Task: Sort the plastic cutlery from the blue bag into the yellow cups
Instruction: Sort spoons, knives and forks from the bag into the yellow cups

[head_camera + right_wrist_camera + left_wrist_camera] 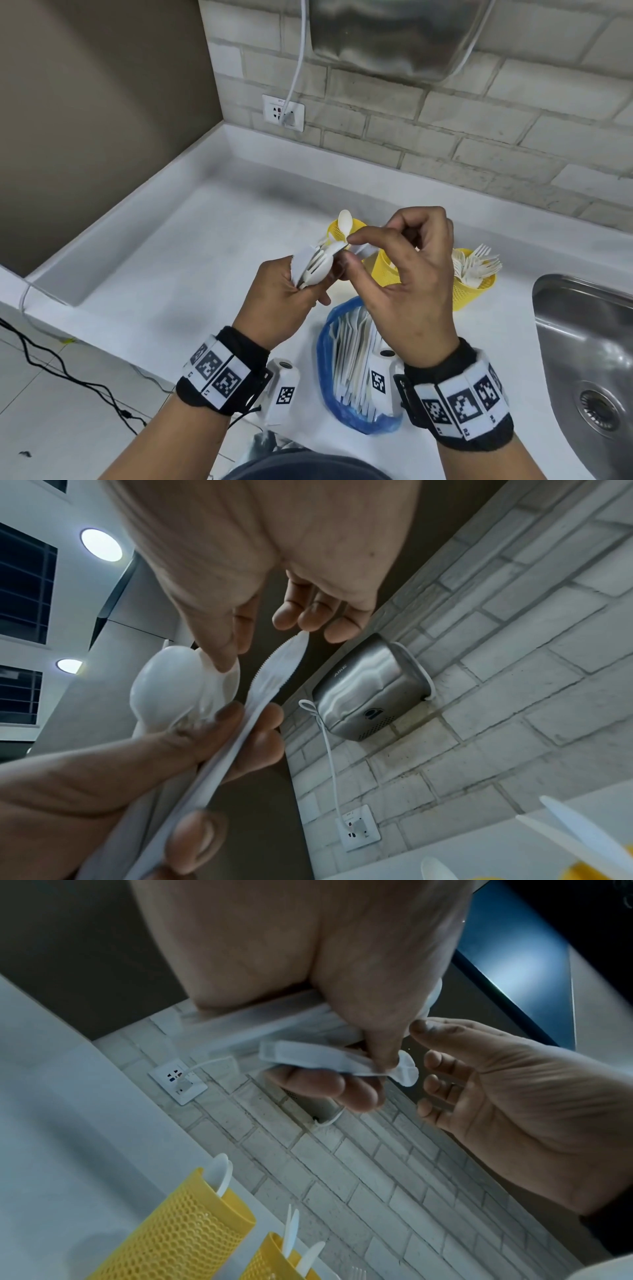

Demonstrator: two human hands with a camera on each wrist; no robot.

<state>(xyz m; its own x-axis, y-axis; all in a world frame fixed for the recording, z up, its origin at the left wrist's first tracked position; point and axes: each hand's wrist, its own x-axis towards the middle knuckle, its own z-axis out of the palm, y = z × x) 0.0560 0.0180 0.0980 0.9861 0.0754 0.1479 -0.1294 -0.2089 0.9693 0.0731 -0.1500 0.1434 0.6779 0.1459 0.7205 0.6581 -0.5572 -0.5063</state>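
Note:
My left hand (318, 284) grips a white cutlery set (317, 269) of spoon, fork and knife in a thin wrapper, held above the counter. My right hand (349, 250) pinches the set's top end between thumb and index finger; in the right wrist view the thumb lies on the spoon bowl (164, 685) and the knife (270, 669) tip touches a finger. The blue bag (329, 342) lies below my hands with several wrapped sets. Three yellow cups stand behind: one with a spoon (334, 230), a middle one (385, 270), one with forks (476, 291).
A steel sink (589, 359) is set into the white counter (171, 274) at the right. A hand dryer (394, 34) and a wall socket (282, 111) with its cable are on the brick wall behind. Black cables lie on the floor at left.

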